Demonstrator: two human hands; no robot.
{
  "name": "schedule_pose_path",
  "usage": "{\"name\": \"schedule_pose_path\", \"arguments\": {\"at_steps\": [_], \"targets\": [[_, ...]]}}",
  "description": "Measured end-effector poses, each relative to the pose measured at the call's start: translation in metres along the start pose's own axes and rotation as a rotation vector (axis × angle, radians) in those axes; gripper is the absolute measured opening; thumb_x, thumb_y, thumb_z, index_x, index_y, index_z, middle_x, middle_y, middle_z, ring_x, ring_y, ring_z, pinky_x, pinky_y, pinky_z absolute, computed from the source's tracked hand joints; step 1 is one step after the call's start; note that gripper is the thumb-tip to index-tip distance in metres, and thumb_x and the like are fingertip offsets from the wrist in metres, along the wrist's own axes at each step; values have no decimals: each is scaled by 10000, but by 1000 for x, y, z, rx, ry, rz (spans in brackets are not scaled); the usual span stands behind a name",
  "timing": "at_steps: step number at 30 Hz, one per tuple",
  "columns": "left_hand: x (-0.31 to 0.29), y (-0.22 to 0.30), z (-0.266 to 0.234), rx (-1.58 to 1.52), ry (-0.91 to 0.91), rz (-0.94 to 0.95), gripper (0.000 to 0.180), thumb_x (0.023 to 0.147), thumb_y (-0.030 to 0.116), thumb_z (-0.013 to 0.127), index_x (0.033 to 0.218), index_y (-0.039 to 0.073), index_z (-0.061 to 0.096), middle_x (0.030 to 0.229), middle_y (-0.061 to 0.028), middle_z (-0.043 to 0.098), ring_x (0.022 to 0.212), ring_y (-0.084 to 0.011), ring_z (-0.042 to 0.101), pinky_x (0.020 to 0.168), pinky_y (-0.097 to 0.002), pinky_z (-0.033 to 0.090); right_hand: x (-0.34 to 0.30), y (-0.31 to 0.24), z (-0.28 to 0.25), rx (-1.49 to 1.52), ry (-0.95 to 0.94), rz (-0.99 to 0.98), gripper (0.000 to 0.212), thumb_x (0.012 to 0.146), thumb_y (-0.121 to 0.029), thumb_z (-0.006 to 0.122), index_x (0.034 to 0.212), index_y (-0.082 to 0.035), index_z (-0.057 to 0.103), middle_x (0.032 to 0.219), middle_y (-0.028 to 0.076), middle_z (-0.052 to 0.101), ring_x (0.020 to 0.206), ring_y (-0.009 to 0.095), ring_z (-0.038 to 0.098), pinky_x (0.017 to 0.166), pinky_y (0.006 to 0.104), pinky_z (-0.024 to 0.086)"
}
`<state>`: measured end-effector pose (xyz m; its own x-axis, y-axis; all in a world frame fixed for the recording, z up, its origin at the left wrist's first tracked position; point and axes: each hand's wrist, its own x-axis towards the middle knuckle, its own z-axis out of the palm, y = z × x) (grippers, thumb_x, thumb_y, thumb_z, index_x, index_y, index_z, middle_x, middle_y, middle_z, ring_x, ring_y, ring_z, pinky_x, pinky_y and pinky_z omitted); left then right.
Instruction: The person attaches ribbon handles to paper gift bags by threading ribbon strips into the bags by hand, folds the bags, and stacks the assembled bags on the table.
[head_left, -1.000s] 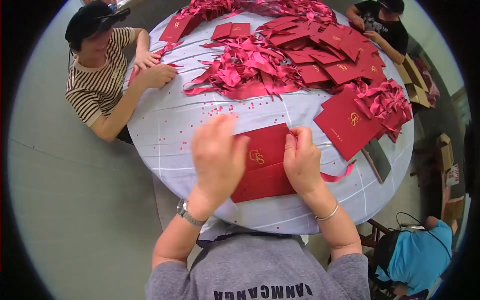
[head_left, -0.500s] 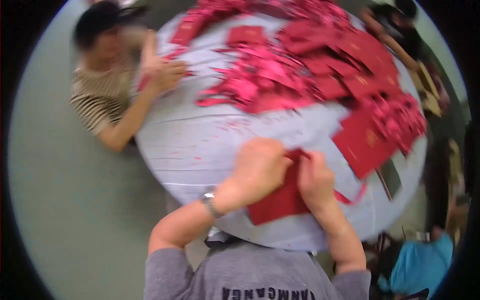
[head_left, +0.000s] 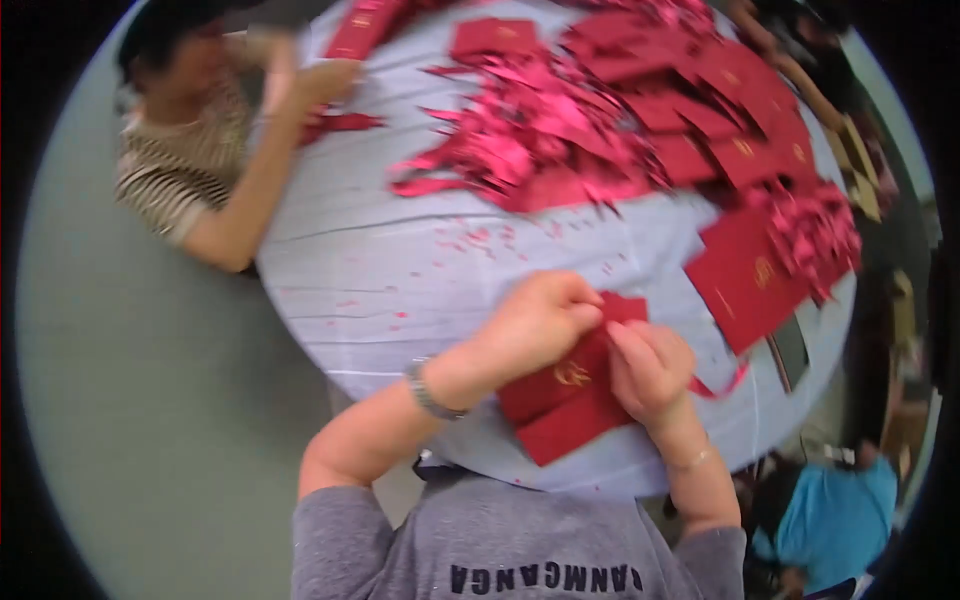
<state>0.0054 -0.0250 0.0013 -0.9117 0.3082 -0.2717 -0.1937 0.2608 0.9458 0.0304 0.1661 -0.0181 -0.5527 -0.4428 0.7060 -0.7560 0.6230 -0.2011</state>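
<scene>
Covering much of the view, the round, cloth-covered desk (head_left: 330,240) is laden on its far right with a pile of bags (head_left: 690,110), loosely overlapped; a slide could be set off, it is judged, if a lower one were tugged. Beside it, a heap of ribbons (head_left: 530,140) is tangled, and strands might be snagged if lifted together. Beyond the desk, a cardboard box (head_left: 850,160) is seen; its contents cannot be made out. On the desk's near part, a flattened red bag (head_left: 572,390) is set beneath the hands; anything inside is hidden. Its upper edge could be creased or torn if pulled unevenly. The left hand (head_left: 545,318) is closed at that edge, fingertips drawn together, and the right hand (head_left: 652,372) is curled closed at the bag's right side; whether anything thin is pinched cannot be told. Near the right rim, a phone (head_left: 790,358) could be knocked off by a careless reach. A loose ribbon (head_left: 720,394) is curved beside the right wrist and might be caught there. Small red dots (head_left: 478,237) are scattered about.
</scene>
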Motion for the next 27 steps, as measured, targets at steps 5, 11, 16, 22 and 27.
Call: {"name": "schedule_pose_path", "arguments": {"at_steps": [5,11,16,22,27], "targets": [[9,-11,-13,-389,-217,-229,177,884,33,581,1045,-17,634,916,-28,658,811,-92,607,750,-240,500,0,-6,4,98,-28,230,285,719,17,708,993,-25,639,785,98,638,621,256,610,525,345,480],[5,-11,-20,-481,-354,-223,238,857,-38,566,1089,-31,621,986,-56,661,881,-98,611,822,-239,495,2,-13,-3,190,-144,250,168,732,33,699,870,-15,617,749,125,628,627,287,620,549,351,493],[2,-13,-23,-504,-375,-236,292,840,-63,554,1123,-47,624,1046,-79,669,921,-110,618,838,-238,493,6,-13,-4,170,-190,207,156,716,36,701,836,-12,613,746,122,627,631,289,622,551,352,497],[2,-11,-26,-416,-352,-230,315,840,-71,546,1145,-49,623,1055,-84,671,931,-111,621,828,-241,494,14,-19,-7,148,-290,274,126,746,22,689,842,-11,615,746,121,627,627,279,622,541,352,492],[0,-8,-28,-456,-364,-215,310,845,-71,538,1144,-54,619,1058,-87,670,929,-108,621,833,-243,497,29,-26,-10,147,-358,418,73,782,-4,675,832,-18,624,744,122,630,623,275,623,540,347,488]]}}
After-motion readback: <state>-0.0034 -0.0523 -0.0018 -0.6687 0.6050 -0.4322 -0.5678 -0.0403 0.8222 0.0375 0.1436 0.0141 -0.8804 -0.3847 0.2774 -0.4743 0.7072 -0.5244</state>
